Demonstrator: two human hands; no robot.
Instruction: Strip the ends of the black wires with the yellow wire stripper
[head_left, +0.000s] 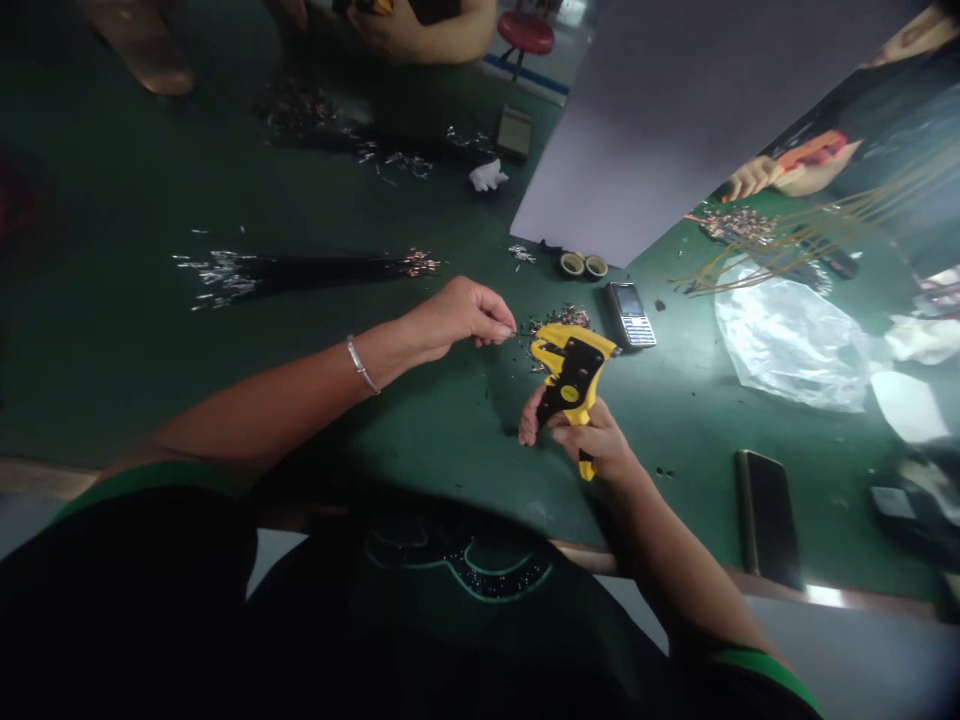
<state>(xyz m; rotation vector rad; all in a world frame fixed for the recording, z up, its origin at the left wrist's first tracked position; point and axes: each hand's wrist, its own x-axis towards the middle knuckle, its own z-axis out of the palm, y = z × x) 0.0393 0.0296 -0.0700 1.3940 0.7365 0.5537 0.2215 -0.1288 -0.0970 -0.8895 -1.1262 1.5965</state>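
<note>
My right hand (pixel 592 440) is wrapped around the handles of a yellow and black wire stripper (pixel 574 375), its jaws pointing left. Left of the jaws, my left hand (pixel 469 312) is closed in a pinch on a thin dark wire (pixel 519 333), whose end reaches to the jaws. Whether the jaws grip the wire is too small to tell. Behind and beneath the tool lies a pile of short cut bits (pixel 574 316). A long bundle of black wires (pixel 322 270) lies on the green table to the left, with silvery ends at one side and coppery ends at the other.
A keypad phone (pixel 631 315) and two tape rolls (pixel 583 266) sit beyond the tool. To the right are a clear plastic bag (pixel 787 340), tan wires (pixel 825 235) and a smartphone (pixel 769 515). A grey panel (pixel 622 130) stands upright. Co-workers' hands (pixel 754 178) work across the table.
</note>
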